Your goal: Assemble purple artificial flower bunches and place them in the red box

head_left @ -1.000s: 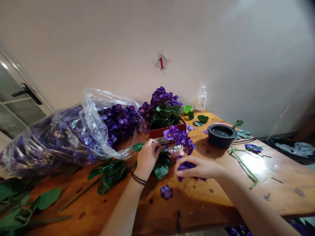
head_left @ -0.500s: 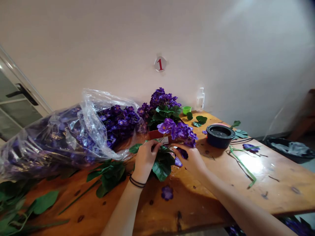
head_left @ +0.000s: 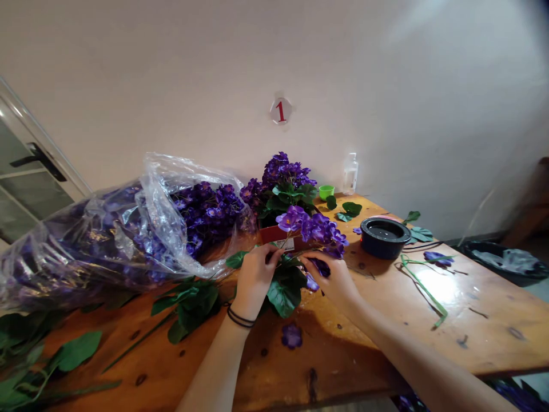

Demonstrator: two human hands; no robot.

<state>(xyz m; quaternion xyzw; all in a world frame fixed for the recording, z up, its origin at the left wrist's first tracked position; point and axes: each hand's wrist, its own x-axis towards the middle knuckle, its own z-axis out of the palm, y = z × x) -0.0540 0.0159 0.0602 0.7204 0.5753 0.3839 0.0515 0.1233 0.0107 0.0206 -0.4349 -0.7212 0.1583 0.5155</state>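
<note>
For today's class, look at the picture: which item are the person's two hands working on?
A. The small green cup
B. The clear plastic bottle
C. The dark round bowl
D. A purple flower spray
D. The left hand grips the stem of the purple flower spray, and the right hand is right beside its blooms, above the green leaves.

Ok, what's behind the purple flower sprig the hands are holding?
Behind the purple flower sprig stands a red box with a bunch of purple flowers and green leaves rising from it. The sprig and leaves cover the box's front, and foliage hides its inside.
</note>
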